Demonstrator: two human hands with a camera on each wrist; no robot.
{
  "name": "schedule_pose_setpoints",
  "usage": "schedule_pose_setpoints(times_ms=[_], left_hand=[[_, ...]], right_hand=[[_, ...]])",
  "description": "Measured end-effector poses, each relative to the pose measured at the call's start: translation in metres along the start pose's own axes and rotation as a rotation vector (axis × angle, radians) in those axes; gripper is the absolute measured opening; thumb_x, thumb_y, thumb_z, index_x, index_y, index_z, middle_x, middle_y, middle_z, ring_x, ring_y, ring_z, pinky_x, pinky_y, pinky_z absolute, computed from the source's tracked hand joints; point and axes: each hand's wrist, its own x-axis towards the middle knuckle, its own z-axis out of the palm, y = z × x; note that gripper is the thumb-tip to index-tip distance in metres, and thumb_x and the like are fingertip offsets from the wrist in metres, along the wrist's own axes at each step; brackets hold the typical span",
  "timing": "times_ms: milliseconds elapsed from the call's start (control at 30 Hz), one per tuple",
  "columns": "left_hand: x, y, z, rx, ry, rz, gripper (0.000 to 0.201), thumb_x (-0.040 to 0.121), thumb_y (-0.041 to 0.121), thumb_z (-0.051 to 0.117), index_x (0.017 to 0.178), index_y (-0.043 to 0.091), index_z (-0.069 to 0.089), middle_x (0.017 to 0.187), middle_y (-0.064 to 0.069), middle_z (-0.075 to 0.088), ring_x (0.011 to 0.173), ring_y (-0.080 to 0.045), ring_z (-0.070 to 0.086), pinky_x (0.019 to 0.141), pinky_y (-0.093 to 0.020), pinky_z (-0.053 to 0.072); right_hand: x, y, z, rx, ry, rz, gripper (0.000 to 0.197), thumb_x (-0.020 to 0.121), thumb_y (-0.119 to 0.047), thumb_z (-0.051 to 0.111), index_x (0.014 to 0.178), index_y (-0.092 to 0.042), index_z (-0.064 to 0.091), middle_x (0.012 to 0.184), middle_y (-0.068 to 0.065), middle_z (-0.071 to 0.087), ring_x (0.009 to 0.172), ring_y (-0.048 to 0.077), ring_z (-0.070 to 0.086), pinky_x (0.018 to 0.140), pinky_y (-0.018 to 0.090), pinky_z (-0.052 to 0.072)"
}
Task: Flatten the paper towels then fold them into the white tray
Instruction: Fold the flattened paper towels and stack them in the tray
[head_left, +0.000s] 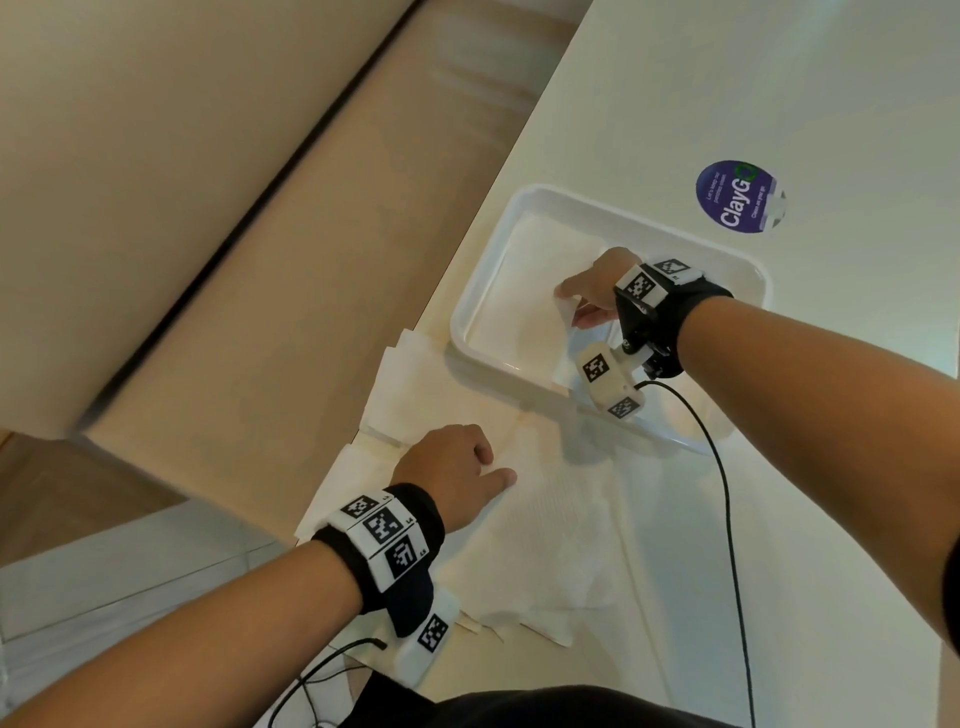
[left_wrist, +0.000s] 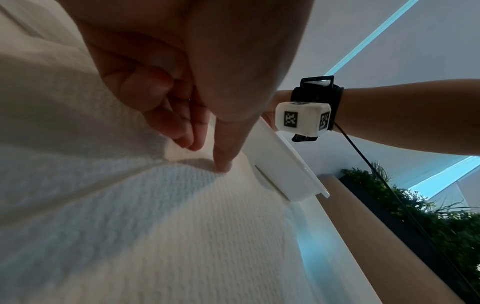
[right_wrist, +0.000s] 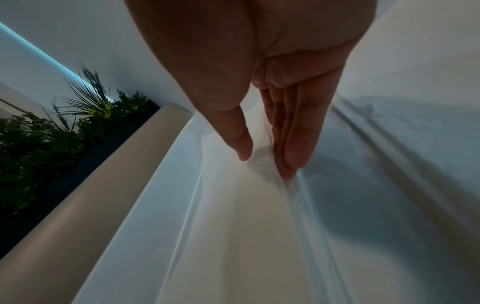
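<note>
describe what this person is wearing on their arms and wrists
Both forearms are bare, with no sleeves. Each wrist carries a black wrist strap ringed with white blocks printed with black square tag patterns. Under each wrist hangs a white boxy camera unit, also tagged, trailing a thin black cable. The left hand and right hand wear no gloves.

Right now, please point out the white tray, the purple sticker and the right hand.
white tray (head_left: 540, 195): head view, far rim.
purple sticker (head_left: 736, 196): head view, its middle.
right hand (head_left: 597, 291): head view, back of hand.
</note>
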Motion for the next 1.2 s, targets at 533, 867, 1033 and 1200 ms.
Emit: schedule_pose_setpoints(times_ms=[533, 867, 1033, 1200], left_hand=[[-0.003, 0.001, 0.002, -0.1, -0.001, 0.063, 0.015, 0.089, 0.032, 0.063, 0.079, 0.024, 0.056, 0.081, 0.005, 0.061, 0.073, -0.01, 0.055, 0.067, -0.02, 0.045], [-0.02, -0.001, 0.002, -0.528, 0.005, 0.138, 0.009, 0.095, 0.016, 0.056, 0.09, 0.02, 0.05, 0.082, -0.002, 0.059, 0.077, -0.013, 0.052, 0.073, -0.023, 0.043], [-0.031, 0.002, -0.003, -0.62, -0.021, 0.207, 0.009, 0.097, 0.013, 0.053, 0.092, 0.018, 0.047, 0.077, 0.0, 0.054, 0.073, -0.009, 0.046, 0.067, -0.014, 0.039], [-0.036, 0.003, -0.001, -0.543, -0.141, 0.278, 0.009, 0.096, 0.011, 0.055, 0.093, 0.018, 0.052, 0.073, 0.008, 0.06, 0.071, -0.006, 0.051, 0.069, -0.015, 0.04]], right_hand=[[-0.043, 0.001, -0.005, -0.275, 0.137, -0.227, 0.045, 0.085, -0.041, 0.063, 0.111, -0.005, 0.059, 0.094, 0.01, 0.069, 0.081, 0.022, 0.07, 0.08, 0.036, 0.056], [-0.146, 0.084, 0.009, -0.275, -0.057, -0.653, 0.043, 0.076, -0.038, 0.076, 0.113, -0.027, 0.057, 0.111, -0.01, 0.059, 0.095, 0.008, 0.058, 0.082, 0.025, 0.051], [-0.153, 0.106, 0.016, -0.246, -0.088, -0.654, 0.077, 0.07, -0.043, 0.079, 0.136, -0.028, 0.042, 0.132, -0.011, 0.05, 0.114, 0.008, 0.05, 0.094, 0.029, 0.045], [-0.156, 0.12, 0.014, -0.178, -0.152, -0.631, 0.05, 0.073, -0.03, 0.081, 0.117, -0.025, 0.057, 0.103, -0.01, 0.064, 0.089, 0.005, 0.06, 0.081, 0.021, 0.047]])
